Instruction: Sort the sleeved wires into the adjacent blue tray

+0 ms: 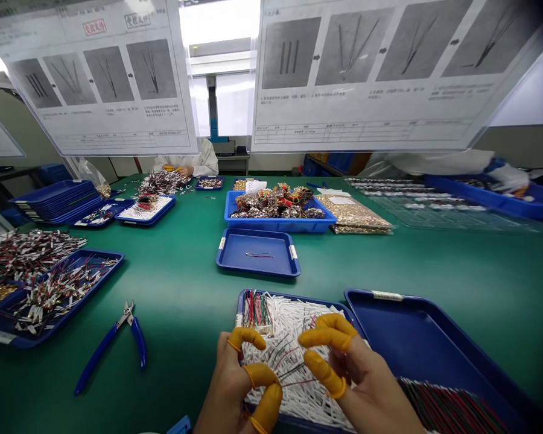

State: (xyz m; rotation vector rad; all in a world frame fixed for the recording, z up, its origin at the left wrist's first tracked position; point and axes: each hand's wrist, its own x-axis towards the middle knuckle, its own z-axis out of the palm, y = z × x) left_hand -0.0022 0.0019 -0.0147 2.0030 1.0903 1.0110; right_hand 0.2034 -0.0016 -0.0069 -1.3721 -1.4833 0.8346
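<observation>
Seen from the person's own viewpoint, a left hand (228, 386) and a right hand (359, 377) are raised at the bottom center of the frame, with yellow finger cots (266, 392) on the thumbs and fingers. The fingers of both hands are half curled, neither clenched nor visibly grasping anything, with the fingertips held apart just above a heap of thin white-sleeved wires (294, 367). The wires lie in a blue tray (289, 299), directly beneath the hands, and a small bundle of red and green wires (257, 312) stands at the tray's upper left. For wires this fine, a light fingertip pinch looks best, since it would lift one without disturbing the heap. To the right is a second blue tray (387, 295) with a white label strip, and red and green wires (452, 407) show at the lower right corner. Blue-handled wire cutters (117, 343) lie on the green table mat (176, 283) at lower left. Farther up the table, white sleeves of two co-workers (185, 164) (457, 161) appear. Two printed instruction sheets (99, 78) (389, 72) hang across the top, showing photos of wires in stages. A red stamp (95, 26) on the left sheet appears to read 受控文件, meaning controlled document; the small print is too blurred to read.
</observation>
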